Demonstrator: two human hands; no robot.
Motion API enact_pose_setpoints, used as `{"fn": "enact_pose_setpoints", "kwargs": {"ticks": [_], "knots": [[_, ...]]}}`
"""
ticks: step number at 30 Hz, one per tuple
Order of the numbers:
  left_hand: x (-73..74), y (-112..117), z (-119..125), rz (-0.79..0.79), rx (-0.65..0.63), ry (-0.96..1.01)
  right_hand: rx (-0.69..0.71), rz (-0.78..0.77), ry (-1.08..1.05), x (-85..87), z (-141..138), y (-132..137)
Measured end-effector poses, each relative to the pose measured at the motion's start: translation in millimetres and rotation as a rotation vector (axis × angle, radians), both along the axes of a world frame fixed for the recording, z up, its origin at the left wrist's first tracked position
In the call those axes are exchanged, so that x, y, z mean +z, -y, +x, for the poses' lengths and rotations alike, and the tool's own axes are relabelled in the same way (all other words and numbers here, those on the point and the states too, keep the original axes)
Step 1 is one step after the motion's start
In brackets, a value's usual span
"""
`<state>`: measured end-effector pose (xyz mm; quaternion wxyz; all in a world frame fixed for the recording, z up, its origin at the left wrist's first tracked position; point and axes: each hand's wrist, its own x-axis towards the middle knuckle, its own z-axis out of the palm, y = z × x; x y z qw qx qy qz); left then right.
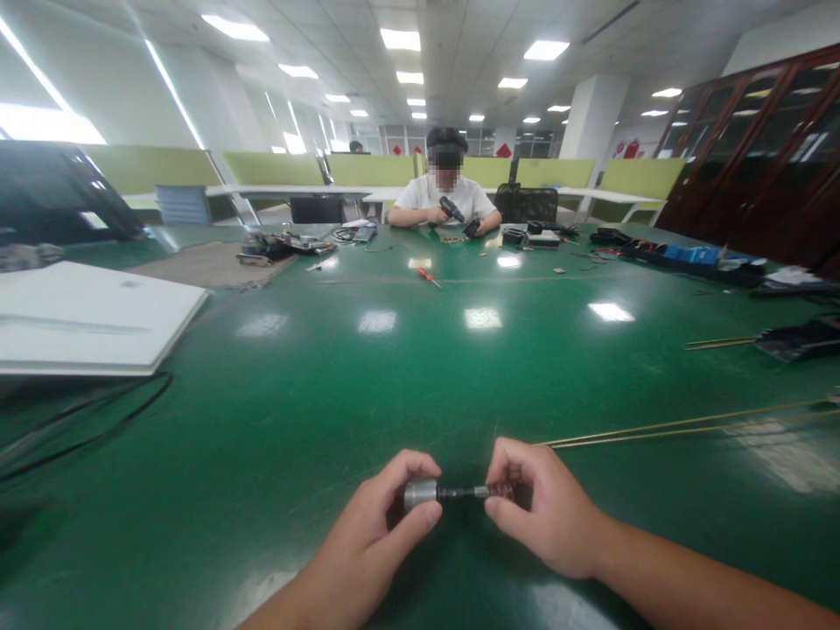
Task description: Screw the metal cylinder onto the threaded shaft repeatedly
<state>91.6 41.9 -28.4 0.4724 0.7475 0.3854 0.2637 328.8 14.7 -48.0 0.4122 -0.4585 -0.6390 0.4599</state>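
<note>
a person's bare left hand (377,521) and right hand (548,507) worked low over a glossy green tabletop (315,376), each gripping one end of a slim assembly held roughly level between them. the left thumb and fingers curved around a short silver metal cylinder (421,495), a fairly wide grip that suited its thicker body. the right thumb and forefinger made a narrower pinch on a reddish-brown end piece (501,491), mostly covered by the fingers. between them ran a thin dark shaft (455,493), left uncovered; gripping both ends probably kept the pieces in line, though whether they were fastened together could not be told. two thin brass-coloured rods (656,428) stretched rightward beyond the right hand, and a screwdriver with an orange-red handle (426,276) lay farther off, leaving elbow room around the hands. across the table, a co-worker in a white short-sleeved shirt (410,194) held a black pistol-shaped power tool (451,210), apparently by its handle.
</note>
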Motion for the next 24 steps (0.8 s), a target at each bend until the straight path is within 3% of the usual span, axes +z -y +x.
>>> {"fn": "enact_pose_setpoints", "kwargs": {"ticks": [9,14,17,20,24], "knots": [[-2.7,-2,-1,-0.049,0.014,0.041,-0.111,-0.031,-0.228,-4.3,7,0],[-7.2,-2,-1,-0.089,0.050,0.116,-0.092,-0.114,-0.201,-2.7,3,-4],[-3.8,-4,-1,-0.063,0.159,0.094,-0.072,-0.134,-0.183,-3.6,2,-4],[8.5,-8,-7,-0.028,0.354,0.105,-0.046,-0.145,-0.195,-5.4,2,-3],[32.1,-3,-37,-0.046,0.610,0.213,-0.003,-0.146,-0.210,-7.3,1,0]]}}
